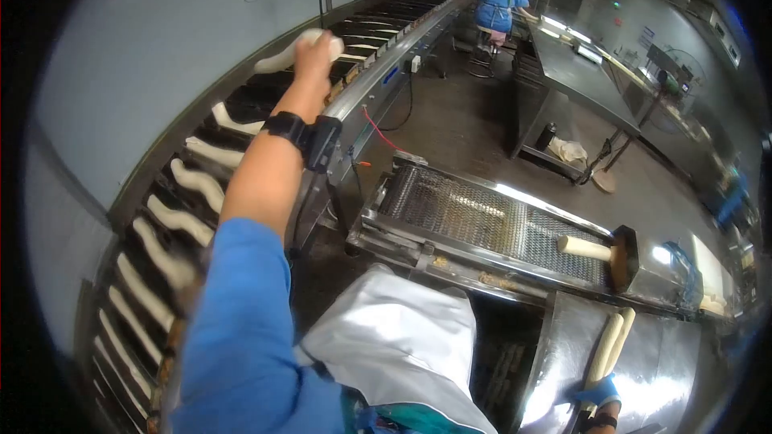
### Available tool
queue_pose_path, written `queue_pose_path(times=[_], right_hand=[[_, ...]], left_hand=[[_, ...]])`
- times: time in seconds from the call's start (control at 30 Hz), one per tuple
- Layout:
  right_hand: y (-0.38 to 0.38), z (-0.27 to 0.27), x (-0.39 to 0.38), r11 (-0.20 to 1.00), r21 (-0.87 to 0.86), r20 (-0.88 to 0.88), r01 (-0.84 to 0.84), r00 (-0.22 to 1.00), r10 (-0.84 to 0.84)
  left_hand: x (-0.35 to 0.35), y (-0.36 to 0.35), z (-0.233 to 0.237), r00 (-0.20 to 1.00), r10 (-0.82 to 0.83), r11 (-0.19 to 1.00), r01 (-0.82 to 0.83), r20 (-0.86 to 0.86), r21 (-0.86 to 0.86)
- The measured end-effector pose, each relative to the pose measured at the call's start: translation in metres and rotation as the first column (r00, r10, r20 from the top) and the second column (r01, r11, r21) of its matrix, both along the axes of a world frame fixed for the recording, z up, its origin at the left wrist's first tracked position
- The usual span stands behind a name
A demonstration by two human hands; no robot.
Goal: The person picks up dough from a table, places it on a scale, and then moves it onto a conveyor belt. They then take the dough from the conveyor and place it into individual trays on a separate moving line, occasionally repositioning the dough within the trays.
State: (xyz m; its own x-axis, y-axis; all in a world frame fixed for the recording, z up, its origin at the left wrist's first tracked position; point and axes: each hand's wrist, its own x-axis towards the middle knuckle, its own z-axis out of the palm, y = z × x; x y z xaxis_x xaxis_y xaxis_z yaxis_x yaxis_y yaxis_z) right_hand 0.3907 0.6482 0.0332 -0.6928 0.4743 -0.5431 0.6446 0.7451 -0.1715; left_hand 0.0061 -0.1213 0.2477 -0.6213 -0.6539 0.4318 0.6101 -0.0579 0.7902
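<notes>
My left hand (314, 60), bare and with a black device on its wrist, is closed round a long pale dough roll (277, 62) above the conveyor (229, 104). Several more dough strips (197, 182) lie crosswise in the conveyor's dark troughs, some of them wavy. At the lower right, my right hand (599, 391) wears a blue glove and grips the near part of a pair of dough rolls (613, 343). These two lie side by side on a shiny metal table (663, 362). Part of the right hand's fingers is hard to make out.
A mesh belt (450, 201) ahead carries one dough roll (585, 248) near a metal housing (655, 269). A white apron (394, 337) covers my front. Farther off, a co-worker in blue (496, 0) stands between the conveyor and a steel table (575, 72). Cables hang from the conveyor's side.
</notes>
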Motion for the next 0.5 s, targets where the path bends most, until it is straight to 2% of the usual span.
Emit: queue_pose_path(times=[0.03, 0.1, 0.13, 0.17, 0.2, 0.23, 0.27, 0.3, 0.33, 0.4, 0.5], right_hand=[[-0.002, 0.002, 0.000, 1.000, -0.027, 0.000, 0.015, 1.000, -0.015], [-0.017, 0.015, 0.001, 0.998, -0.064, -0.060, 0.021, 0.998, -0.024], [-0.024, 0.022, 0.002, 0.996, -0.083, -0.090, 0.022, 0.995, -0.029], [-0.031, 0.030, 0.002, 0.996, -0.087, -0.103, 0.011, 0.994, -0.020], [-0.030, 0.029, 0.003, 0.997, -0.075, -0.112, 0.006, 0.994, -0.014], [-0.029, 0.028, 0.004, 0.998, -0.062, -0.120, 0.001, 0.993, -0.008], [-0.018, 0.017, 0.005, 0.999, -0.032, -0.123, -0.002, 0.992, -0.002], [-0.009, 0.007, 0.005, 0.999, -0.038, -0.123, -0.004, 0.992, 0.000], [0.004, -0.005, 0.006, 0.999, -0.044, -0.122, -0.007, 0.993, 0.001], [0.022, -0.023, 0.006, 0.991, -0.130, -0.112, -0.007, 0.994, -0.007], [0.030, -0.033, -0.001, 0.977, -0.209, -0.072, -0.045, 0.997, 0.030]], left_hand=[[0.013, -0.016, -0.013, 0.994, -0.024, 0.999, 0.028, 0.106, -0.038], [-0.001, -0.071, -0.064, 0.954, 0.109, 0.988, -0.072, 0.278, -0.140], [0.004, -0.085, -0.079, 0.869, 0.329, 0.915, -0.197, 0.369, -0.352], [0.019, -0.095, -0.093, 0.777, 0.493, 0.792, -0.215, 0.391, -0.571], [0.017, -0.130, -0.113, 0.662, 0.662, 0.494, -0.032, 0.352, -0.869], [0.026, -0.151, -0.133, 0.609, 0.744, 0.295, 0.072, 0.276, -0.953], [0.036, -0.167, -0.149, 0.509, 0.799, 0.259, 0.188, 0.319, -0.948], [0.078, -0.143, -0.136, 0.467, 0.800, 0.357, 0.135, 0.377, -0.924], [0.108, -0.124, -0.119, 0.326, 0.821, 0.398, 0.262, 0.469, -0.879], [0.123, -0.142, -0.130, 0.233, 0.797, 0.403, 0.484, 0.558, -0.777], [0.146, -0.149, -0.131, 0.171, 0.772, 0.436, 0.559, 0.612, -0.706]])
